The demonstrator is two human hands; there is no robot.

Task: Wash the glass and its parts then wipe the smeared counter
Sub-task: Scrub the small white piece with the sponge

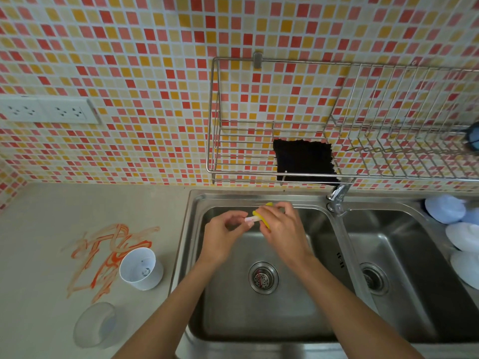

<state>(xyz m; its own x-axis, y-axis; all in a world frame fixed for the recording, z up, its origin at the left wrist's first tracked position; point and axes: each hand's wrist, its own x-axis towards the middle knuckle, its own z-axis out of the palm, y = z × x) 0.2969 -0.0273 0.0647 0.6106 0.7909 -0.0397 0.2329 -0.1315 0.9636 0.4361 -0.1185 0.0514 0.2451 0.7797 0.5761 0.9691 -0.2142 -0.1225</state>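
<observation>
Over the left sink basin, my left hand pinches one end of a short white straw-like part. My right hand is closed on a yellow sponge wrapped around the straw's other end. A white cup stands on the counter left of the sink. A clear domed lid lies nearer the counter's front edge. Orange smears streak the counter beside the cup.
The faucet stands between the two basins. A wire rack on the tiled wall holds a black cloth. White and pale blue round items sit at the right of the second basin. Wall sockets are at left.
</observation>
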